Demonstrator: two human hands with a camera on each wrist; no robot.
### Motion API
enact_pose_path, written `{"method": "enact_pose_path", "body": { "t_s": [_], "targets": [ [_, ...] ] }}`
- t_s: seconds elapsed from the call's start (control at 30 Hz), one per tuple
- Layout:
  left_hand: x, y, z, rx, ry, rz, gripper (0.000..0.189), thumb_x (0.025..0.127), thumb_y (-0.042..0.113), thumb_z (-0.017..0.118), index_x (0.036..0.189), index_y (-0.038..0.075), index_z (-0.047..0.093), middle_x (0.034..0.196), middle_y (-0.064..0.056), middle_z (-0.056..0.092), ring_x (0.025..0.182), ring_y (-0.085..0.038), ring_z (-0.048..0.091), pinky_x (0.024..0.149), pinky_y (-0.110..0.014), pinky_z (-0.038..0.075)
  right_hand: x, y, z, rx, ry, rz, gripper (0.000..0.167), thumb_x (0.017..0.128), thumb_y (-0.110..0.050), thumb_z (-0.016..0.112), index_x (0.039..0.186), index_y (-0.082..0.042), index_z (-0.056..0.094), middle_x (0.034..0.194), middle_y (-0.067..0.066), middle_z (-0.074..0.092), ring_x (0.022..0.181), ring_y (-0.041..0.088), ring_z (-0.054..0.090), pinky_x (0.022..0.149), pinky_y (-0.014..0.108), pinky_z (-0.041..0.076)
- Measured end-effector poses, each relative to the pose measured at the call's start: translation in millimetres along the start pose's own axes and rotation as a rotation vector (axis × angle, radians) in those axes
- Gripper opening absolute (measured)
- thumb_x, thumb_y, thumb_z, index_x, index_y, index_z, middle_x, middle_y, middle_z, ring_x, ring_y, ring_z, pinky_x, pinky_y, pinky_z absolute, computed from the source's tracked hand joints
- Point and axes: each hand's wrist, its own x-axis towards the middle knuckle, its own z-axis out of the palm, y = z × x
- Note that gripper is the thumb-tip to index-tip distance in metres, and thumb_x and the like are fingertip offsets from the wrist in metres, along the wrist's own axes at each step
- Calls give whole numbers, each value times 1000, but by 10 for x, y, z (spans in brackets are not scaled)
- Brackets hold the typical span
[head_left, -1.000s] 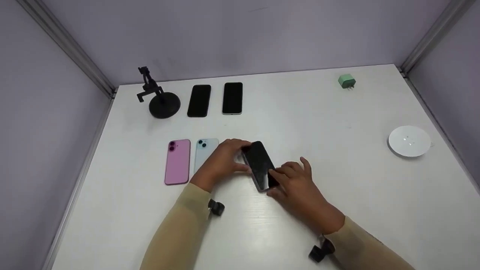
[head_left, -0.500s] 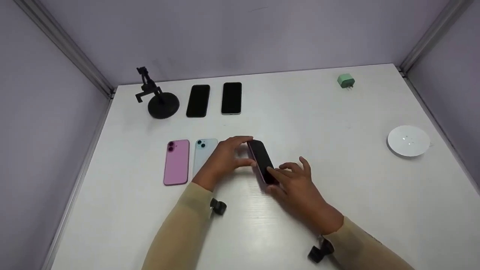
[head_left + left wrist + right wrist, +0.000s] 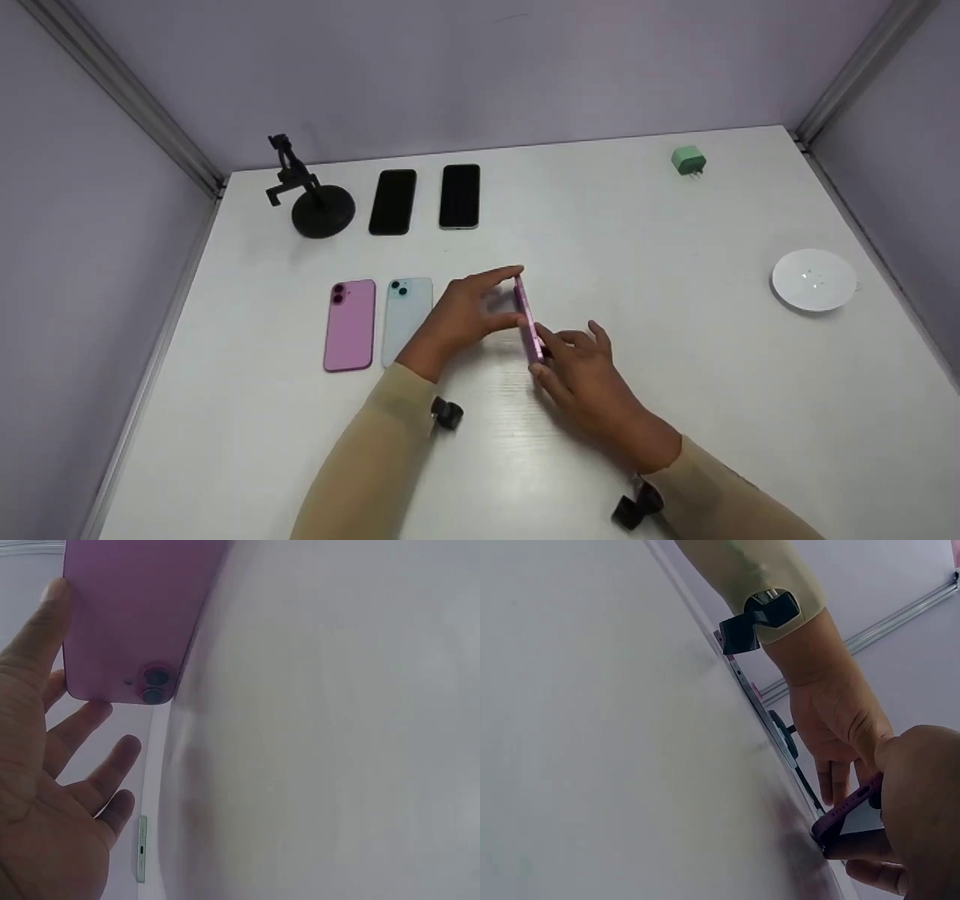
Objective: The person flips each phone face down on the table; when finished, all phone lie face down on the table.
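A pink smartphone (image 3: 528, 319) is tipped up on its long edge between my two hands in the head view. My left hand (image 3: 466, 315) grips its far end between thumb and fingers. The near end is pinched by my right hand (image 3: 589, 379), thumb on one side and index finger on the other. In the left wrist view the phone's pink back (image 3: 139, 607) shows with two camera lenses near a corner. A dark-looking end of the phone (image 3: 847, 810) appears in the right wrist view, partly covered by the right hand's fingers.
Left of the hands lie another pink phone (image 3: 350, 325) and a light blue phone (image 3: 406, 319), backs up. Behind them are two black-screened phones, a left one (image 3: 393, 202) and a right one (image 3: 460, 196), plus a black stand (image 3: 323, 211). A green plug adapter (image 3: 688, 160) and white disc (image 3: 814, 280) are at right.
The held phone has turned from lying nearly flat, screen up, to standing on its long edge with its pink side showing. My left hand has shifted slightly right with it.
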Motion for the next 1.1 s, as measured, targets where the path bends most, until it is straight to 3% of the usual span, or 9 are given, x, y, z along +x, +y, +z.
{"method": "enact_pose_path", "body": {
  "t_s": [0.17, 0.33, 0.57, 0.87, 1.1],
  "targets": [
    [15, -15, 26, 83, -25, 50, 84, 89, 35, 92, 164, 32, 52, 165, 5, 55, 156, -21, 49, 131, -40, 39, -6, -42, -2, 47, 43, 53, 56, 109, -16, 63, 156, 11, 50, 132, 24, 74, 129, 40, 67, 128, 71, 21],
    [17, -37, 0, 185, -27, 47, 89, 87, 32, 95, 165, 32, 51, 161, 4, 60, 153, -22, 50, 132, -41, 36, -7, -31, -5, 48, 62, 85, 57, 108, -13, 67, 155, 13, 50, 138, 26, 72, 132, 40, 67, 129, 69, 22],
    [4, -60, -32, 377, -30, 61, 86, 89, 30, 93, 164, 28, 52, 158, 6, 64, 153, -25, 49, 139, -49, 13, -13, -16, -11, 101, 81, 104, 64, 102, -13, 76, 157, 9, 51, 130, 22, 76, 131, 39, 67, 129, 69, 20],
    [20, -86, -33, 465, -46, 14, 83, 90, 37, 91, 163, 32, 53, 152, 5, 68, 157, -29, 45, 139, -51, 9, -6, -14, -31, 146, 77, 151, 66, 98, -14, 82, 156, 5, 56, 134, 19, 75, 130, 35, 68, 132, 66, 18],
    [29, -100, -48, 493, -56, 15, 82, 90, 38, 91, 163, 31, 54, 152, 6, 69, 154, -28, 48, 139, -52, 9, -1, -4, -40, 143, 53, 192, 69, 96, -17, 85, 156, 2, 56, 139, 18, 74, 134, 36, 65, 133, 67, 16]
  ]
}}
